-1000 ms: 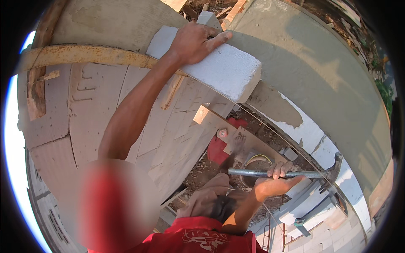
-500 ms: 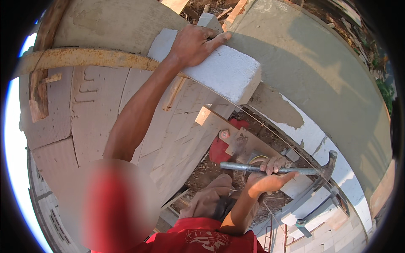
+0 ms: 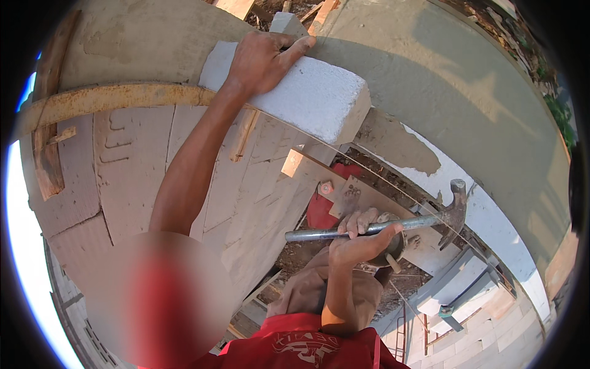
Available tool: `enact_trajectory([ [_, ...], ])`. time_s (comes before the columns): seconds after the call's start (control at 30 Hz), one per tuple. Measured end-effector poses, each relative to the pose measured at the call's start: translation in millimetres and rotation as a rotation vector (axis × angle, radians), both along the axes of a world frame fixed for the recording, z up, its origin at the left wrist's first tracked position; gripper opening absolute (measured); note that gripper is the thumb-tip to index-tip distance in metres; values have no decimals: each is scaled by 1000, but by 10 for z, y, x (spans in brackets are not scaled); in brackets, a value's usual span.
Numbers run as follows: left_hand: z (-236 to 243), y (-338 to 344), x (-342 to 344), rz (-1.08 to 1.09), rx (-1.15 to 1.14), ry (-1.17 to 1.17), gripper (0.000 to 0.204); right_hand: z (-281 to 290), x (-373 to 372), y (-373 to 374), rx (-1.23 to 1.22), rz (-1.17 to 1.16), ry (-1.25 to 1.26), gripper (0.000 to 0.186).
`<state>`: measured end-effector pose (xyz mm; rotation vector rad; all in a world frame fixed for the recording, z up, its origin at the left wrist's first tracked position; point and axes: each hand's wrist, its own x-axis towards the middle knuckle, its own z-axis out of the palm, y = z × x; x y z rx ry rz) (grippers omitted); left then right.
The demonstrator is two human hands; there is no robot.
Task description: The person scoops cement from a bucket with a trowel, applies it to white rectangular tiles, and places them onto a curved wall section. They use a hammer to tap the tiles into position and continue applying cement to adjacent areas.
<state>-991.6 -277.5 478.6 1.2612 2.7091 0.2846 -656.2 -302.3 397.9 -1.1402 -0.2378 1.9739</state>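
Observation:
My left hand (image 3: 264, 61) grips a white rectangular block (image 3: 322, 104) at the top middle, thumb and fingers over its far side, on a ledge beside grey mortared surfaces. My right hand (image 3: 362, 237), lower right of centre, is wrapped round the metal handle of a claw hammer (image 3: 455, 209), held crosswise with its head to the right, below the block. A thin string (image 3: 393, 182) runs from below the block down to the right, past the hammer's head. A smaller pale block (image 3: 287, 24) sits beyond my left hand.
A rusty curved strip (image 3: 141, 95) and wooden post (image 3: 49, 160) are at left, by a block wall (image 3: 147, 172). Fresh grey mortar (image 3: 467, 98) spans the upper right. Below are boards (image 3: 375, 203), a red object (image 3: 321, 212), a bucket, partly hidden, and more white blocks (image 3: 455, 283).
My right hand and the hammer have moved left and upward. My left hand stays on the block, which appears slightly left and higher as the view has shifted a little.

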Motion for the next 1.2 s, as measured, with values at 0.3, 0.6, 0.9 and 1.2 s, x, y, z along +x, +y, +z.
enact_trajectory([
  [0.3, -63, -29, 43, 24, 46, -54, 63, -23, -138, -200, -30, 364, -178, 51],
  [0.6, -22, -231, -53, -22, 126, -66, 62, -27, 392, -218, 132, 664, -357, 38],
  [0.9, -32, -1114, 919, 555, 954, -73, 25, 873, 851, 43, 484, 1043, -554, 35],
  [1.2, -616, -1301, 550, 1308, 1367, -1165, 61, 1367, -757, 479, 1426, 1177, -817, 29],
])
